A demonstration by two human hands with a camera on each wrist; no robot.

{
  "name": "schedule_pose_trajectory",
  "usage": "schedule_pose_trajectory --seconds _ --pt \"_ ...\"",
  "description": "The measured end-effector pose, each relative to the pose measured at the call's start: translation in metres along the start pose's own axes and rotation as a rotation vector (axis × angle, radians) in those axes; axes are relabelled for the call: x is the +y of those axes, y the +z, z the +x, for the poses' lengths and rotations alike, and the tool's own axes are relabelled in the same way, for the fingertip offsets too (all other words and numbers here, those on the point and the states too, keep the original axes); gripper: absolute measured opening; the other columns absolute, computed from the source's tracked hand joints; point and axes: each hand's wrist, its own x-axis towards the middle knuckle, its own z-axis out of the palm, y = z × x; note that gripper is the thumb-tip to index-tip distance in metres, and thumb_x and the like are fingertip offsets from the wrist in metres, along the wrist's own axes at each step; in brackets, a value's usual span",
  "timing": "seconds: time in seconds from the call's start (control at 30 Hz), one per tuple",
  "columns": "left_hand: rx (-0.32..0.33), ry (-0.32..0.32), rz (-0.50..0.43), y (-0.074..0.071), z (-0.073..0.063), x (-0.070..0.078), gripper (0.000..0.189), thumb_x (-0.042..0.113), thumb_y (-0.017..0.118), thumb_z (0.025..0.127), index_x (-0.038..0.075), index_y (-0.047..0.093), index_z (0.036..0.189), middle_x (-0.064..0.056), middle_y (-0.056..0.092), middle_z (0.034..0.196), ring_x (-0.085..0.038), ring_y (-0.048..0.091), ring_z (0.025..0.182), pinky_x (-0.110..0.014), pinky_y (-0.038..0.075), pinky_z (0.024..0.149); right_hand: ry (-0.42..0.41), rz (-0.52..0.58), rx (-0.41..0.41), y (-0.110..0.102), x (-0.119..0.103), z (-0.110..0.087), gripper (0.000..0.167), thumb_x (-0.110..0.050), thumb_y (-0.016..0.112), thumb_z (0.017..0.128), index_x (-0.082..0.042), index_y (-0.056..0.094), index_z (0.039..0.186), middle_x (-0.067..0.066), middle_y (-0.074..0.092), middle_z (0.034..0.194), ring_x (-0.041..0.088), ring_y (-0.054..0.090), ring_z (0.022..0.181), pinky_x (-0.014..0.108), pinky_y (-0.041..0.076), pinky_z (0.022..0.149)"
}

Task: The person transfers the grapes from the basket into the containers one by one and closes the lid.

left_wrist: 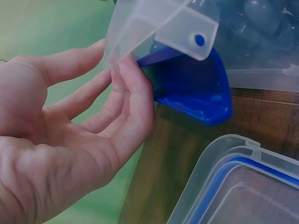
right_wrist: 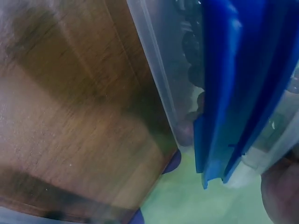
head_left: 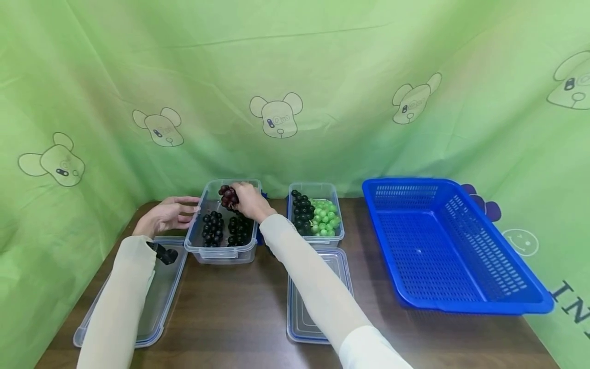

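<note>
My right hand (head_left: 250, 201) reaches into the larger clear plastic container (head_left: 216, 253) and holds a bunch of dark red grapes (head_left: 228, 196) near its far side. Below that bunch lie a bunch of black grapes (head_left: 212, 228) and a second black bunch (head_left: 238, 230). My left hand (head_left: 171, 214) is at the container's left side. In the left wrist view its fingertips touch the rim beside a hanging blue latch (left_wrist: 196, 95). Another blue latch (right_wrist: 238, 93) fills much of the right wrist view, where the grapes in my hand are hidden.
A smaller clear container (head_left: 322, 239) to the right holds black grapes (head_left: 301, 212) and green grapes (head_left: 326, 219). One lid (head_left: 159, 312) lies under my left forearm, another lid (head_left: 304, 315) under the right. A blue basket (head_left: 461, 306) stands at the right, a green curtain (head_left: 322, 61) behind.
</note>
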Motion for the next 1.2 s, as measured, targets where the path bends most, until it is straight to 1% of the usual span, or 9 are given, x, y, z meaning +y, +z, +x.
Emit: schedule_pose_trajectory --seconds 0.2,0.33,0.47,0.57,0.63,0.77,0.9,1.0,1.2 --pt "0.016 0.005 0.004 0.003 0.002 0.001 0.065 0.008 0.062 0.105 0.003 0.031 0.162 0.006 0.073 0.092 -0.008 0.071 0.082 -0.026 0.062 0.076 -0.005 -0.101 -0.047 0.000 -0.007 0.000 0.053 -0.003 0.062 0.104 -0.012 0.051 0.155 0.014 0.061 0.147 0.027 0.066 0.126 0.037 0.060 0.100" --pt "0.019 0.005 0.009 0.006 0.002 0.001 0.064 0.009 0.061 0.106 0.004 0.031 0.163 0.007 0.072 0.091 -0.008 0.070 0.081 -0.025 0.062 0.076 0.006 -0.172 -0.052 0.003 -0.009 0.001 0.054 -0.001 0.058 0.106 -0.014 0.048 0.157 0.015 0.059 0.148 0.026 0.067 0.124 0.035 0.061 0.097" --pt "0.012 0.007 0.009 0.008 0.003 0.000 0.064 0.009 0.061 0.106 0.004 0.032 0.162 0.007 0.072 0.089 -0.007 0.069 0.079 -0.025 0.061 0.075 0.037 -0.227 -0.027 0.009 -0.009 0.002 0.060 -0.003 0.056 0.107 -0.015 0.039 0.163 0.017 0.062 0.145 0.026 0.071 0.112 0.033 0.063 0.083" --pt "0.005 0.010 0.002 0.008 0.004 0.000 0.065 0.010 0.062 0.106 0.003 0.031 0.163 0.007 0.072 0.090 -0.006 0.069 0.078 -0.024 0.061 0.075 0.058 -0.232 -0.018 0.011 -0.008 0.002 0.065 -0.004 0.053 0.108 -0.011 0.028 0.167 0.016 0.067 0.132 0.023 0.073 0.094 0.031 0.060 0.069" --pt "0.003 0.010 0.000 0.009 0.004 0.001 0.066 0.010 0.062 0.106 0.003 0.030 0.163 0.007 0.072 0.090 -0.006 0.069 0.079 -0.024 0.061 0.075 0.063 -0.219 -0.019 0.009 -0.008 0.001 0.064 -0.004 0.051 0.108 -0.008 0.025 0.167 0.015 0.068 0.126 0.022 0.072 0.089 0.030 0.059 0.066" --pt "0.003 0.010 0.005 0.008 0.003 0.001 0.066 0.009 0.060 0.106 0.003 0.029 0.164 0.007 0.072 0.092 -0.006 0.069 0.079 -0.024 0.061 0.074 0.052 -0.150 -0.021 0.000 -0.005 -0.001 0.056 -0.006 0.053 0.107 -0.001 0.036 0.160 0.016 0.067 0.127 0.023 0.072 0.092 0.032 0.060 0.073" --pt "0.005 0.007 0.013 0.007 0.002 0.001 0.065 0.009 0.060 0.106 0.003 0.029 0.163 0.007 0.072 0.093 -0.007 0.069 0.079 -0.024 0.061 0.075 0.030 -0.077 -0.005 -0.014 -0.001 -0.003 0.047 -0.009 0.062 0.104 0.003 0.050 0.147 0.019 0.068 0.127 0.027 0.073 0.099 0.035 0.062 0.082" --pt "0.011 0.005 0.016 0.006 0.001 0.000 0.065 0.009 0.061 0.106 0.003 0.030 0.163 0.007 0.073 0.093 -0.007 0.070 0.081 -0.024 0.061 0.076 0.026 -0.056 0.013 -0.028 0.000 -0.004 0.048 -0.012 0.067 0.102 0.004 0.052 0.144 0.019 0.068 0.126 0.029 0.072 0.106 0.036 0.063 0.091" --pt "0.017 0.008 0.028 0.003 -0.002 -0.001 0.065 0.010 0.061 0.106 0.002 0.029 0.163 0.007 0.073 0.092 -0.007 0.070 0.081 -0.024 0.061 0.076 0.048 -0.022 0.023 -0.059 0.001 -0.008 0.061 -0.016 0.072 0.100 0.001 0.046 0.151 0.020 0.063 0.143 0.031 0.067 0.124 0.037 0.058 0.107"
